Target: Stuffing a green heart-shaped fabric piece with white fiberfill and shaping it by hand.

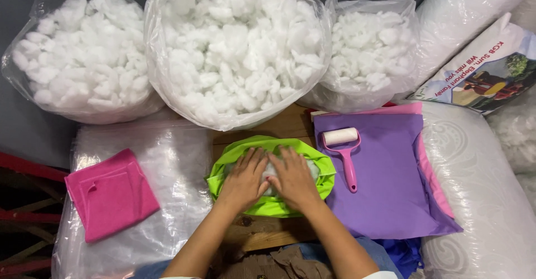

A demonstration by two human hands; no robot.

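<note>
Green fabric cover [272, 205], partly stuffed with white fibre filling [270, 170], lies at the middle of the wooden table [262, 234], directly before the person. Both hands press down on the filling through the cover's open mouth. The left hand [244, 182] rests flat with its fingers [254, 160] spread and extended, grasping nothing; the right hand [293, 179] lies just beside it, likewise flat and unclenched, its fingers pointing away from the body. The two hands nearly touch at the thumbs.

Right of the cover lies a purple fabric cover [385, 195] with a pink one showing beneath its edges, and on the purple cloth rests a pink-handled lint roller [344, 153] with a white roll, just beside the green cover. Left of the cover, a folded pink cloth [110, 194] sits on a clear plastic-wrapped bundle [178, 161]. Behind the cover stand three clear plastic bags of white filling: a left bag [84, 55], a large middle bag [237, 47] and a right bag [371, 50]. A plastic-wrapped white pillow [483, 201] lies at far right, with a printed sack [486, 72] above it.
</note>
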